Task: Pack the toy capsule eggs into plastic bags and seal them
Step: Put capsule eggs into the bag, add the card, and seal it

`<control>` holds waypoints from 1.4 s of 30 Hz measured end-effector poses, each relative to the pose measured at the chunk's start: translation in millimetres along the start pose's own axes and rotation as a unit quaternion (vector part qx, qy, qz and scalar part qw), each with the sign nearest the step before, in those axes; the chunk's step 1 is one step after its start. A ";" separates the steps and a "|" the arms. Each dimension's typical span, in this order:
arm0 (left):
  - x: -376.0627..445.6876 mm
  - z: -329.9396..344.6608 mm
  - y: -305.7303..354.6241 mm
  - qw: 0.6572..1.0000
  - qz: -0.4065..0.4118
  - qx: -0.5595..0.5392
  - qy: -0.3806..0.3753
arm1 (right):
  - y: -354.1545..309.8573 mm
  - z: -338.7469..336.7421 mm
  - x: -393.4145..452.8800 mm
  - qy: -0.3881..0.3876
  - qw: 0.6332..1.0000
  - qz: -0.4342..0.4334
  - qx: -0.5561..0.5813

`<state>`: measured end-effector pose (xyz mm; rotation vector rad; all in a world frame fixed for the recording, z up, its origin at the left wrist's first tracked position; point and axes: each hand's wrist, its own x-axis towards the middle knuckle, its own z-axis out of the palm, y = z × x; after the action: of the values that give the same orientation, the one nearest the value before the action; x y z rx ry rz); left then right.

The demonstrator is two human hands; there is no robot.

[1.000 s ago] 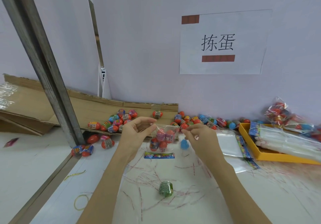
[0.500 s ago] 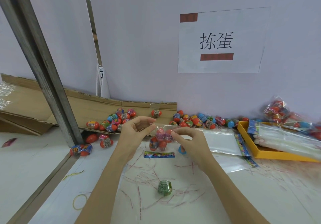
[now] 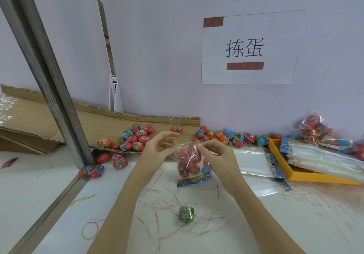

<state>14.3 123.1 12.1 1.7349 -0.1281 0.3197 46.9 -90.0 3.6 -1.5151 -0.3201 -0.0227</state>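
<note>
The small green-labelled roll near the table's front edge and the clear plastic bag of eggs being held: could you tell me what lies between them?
In the head view, between the green-labelled roll and the clear bag of eggs lie a colourful printed strip and scattered thin red-and-white strips.

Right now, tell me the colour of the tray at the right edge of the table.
Yellow-orange. The tray shows best in the head view.

A pale lilac wall [image 3: 167, 47] fills the upper half of the frame. A white paper sign [image 3: 250, 47] with two black Chinese characters and two red-brown bars hangs on it at upper right. A grey metal post [image 3: 45, 72] slants across the left side. Flattened brown cardboard [image 3: 29, 116] lies at middle left. The white tabletop [image 3: 59, 224] spans the lower frame in even, soft light.
</note>
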 end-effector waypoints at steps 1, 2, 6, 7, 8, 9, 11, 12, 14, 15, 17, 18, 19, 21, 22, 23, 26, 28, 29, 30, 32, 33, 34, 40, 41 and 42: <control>-0.5 2.2 1.1 0.999 0.007 0.030 -0.012 | -0.5 0.7 0.1 -0.005 1.000 -0.013 -0.014; -1.4 5.1 2.9 0.998 0.018 0.061 -0.021 | -0.6 1.2 0.4 -0.010 0.999 -0.023 -0.032; -2.7 17.0 7.5 0.996 0.030 0.073 -0.038 | -3.2 2.8 1.3 -0.042 0.997 -0.025 -0.063; -2.1 17.7 6.9 0.996 0.033 0.071 -0.033 | -3.7 2.5 1.5 -0.048 0.996 -0.023 -0.065; -1.7 17.4 5.7 0.996 0.034 0.072 -0.025 | -4.2 2.0 1.7 -0.051 0.996 -0.022 -0.071; -1.4 16.8 4.7 0.997 0.029 0.067 -0.017 | -4.6 1.4 1.7 -0.052 0.996 -0.022 -0.074; -1.1 16.5 4.2 0.999 0.010 0.039 -0.005 | -4.8 1.7 1.1 -0.045 0.996 -0.021 -0.068; -1.0 16.7 3.8 1.000 0.003 0.025 0.003 | -4.8 2.5 0.8 -0.038 0.997 -0.019 -0.060; 0.0 17.3 3.2 0.999 -0.007 0.001 0.034 | -6.0 3.3 0.8 -0.030 0.999 -0.009 -0.044; 0.7 17.3 2.4 0.999 -0.012 -0.008 0.052 | -7.1 2.7 1.2 -0.035 0.998 -0.006 -0.047; 1.7 16.8 0.8 0.996 -0.022 -0.021 0.085 | -6.9 -0.1 2.8 -0.043 0.994 -0.015 -0.096; 2.3 16.2 0.6 0.994 -0.028 -0.031 0.097 | -5.3 -1.3 3.7 -0.039 0.991 -0.022 -0.125; 2.8 15.4 0.3 0.993 -0.035 -0.045 0.104 | -2.9 -2.2 4.4 -0.029 0.990 -0.020 -0.138; 3.8 13.8 0.4 0.990 -0.053 -0.075 0.107 | 1.1 -2.1 4.4 -0.012 0.994 0.013 -0.107; 4.4 13.6 0.3 0.989 -0.064 -0.085 0.102 | 2.3 -1.5 4.4 -0.009 0.996 0.035 -0.077; 4.8 13.7 0.3 0.988 -0.074 -0.088 0.098 | 2.9 -1.1 4.4 -0.005 0.998 0.051 -0.048; 3.6 16.9 1.1 0.988 -0.089 -0.090 0.084 | 3.0 -0.4 4.9 0.008 0.998 0.061 -0.028; 2.2 18.0 1.1 0.990 -0.084 -0.079 0.083 | 3.4 0.6 4.1 0.017 0.996 0.042 -0.071; 2.1 17.5 0.9 0.990 -0.082 -0.071 0.086 | 4.0 1.0 3.8 0.022 0.996 0.033 -0.081; 2.4 16.6 0.4 0.990 -0.083 -0.066 0.089 | 4.0 1.4 3.1 0.026 0.996 0.025 -0.078; 3.3 16.1 -0.2 0.988 -0.093 -0.078 0.097 | 2.8 1.2 3.1 0.048 0.998 0.016 -0.048; 3.6 16.6 -0.2 0.986 -0.097 -0.088 0.102 | 2.4 1.3 4.1 0.063 0.998 0.017 -0.019; 3.8 17.5 -0.1 0.985 -0.100 -0.096 0.106 | 2.2 1.8 4.5 0.074 0.997 0.020 0.012; 2.5 12.4 -1.7 0.983 -0.113 -0.123 0.072 | -0.2 5.8 2.0 0.084 0.996 0.033 0.014; 1.9 11.5 -1.3 0.983 -0.117 -0.132 0.048 | -1.0 5.0 2.3 0.088 0.995 0.040 0.018; 1.2 11.3 -0.9 0.983 -0.121 -0.137 0.029 | -1.5 3.6 2.3 0.091 0.994 0.048 0.021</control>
<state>17.3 112.3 9.8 1.4484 0.0788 0.1657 48.1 -86.2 5.6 -1.4739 -0.1007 -0.0760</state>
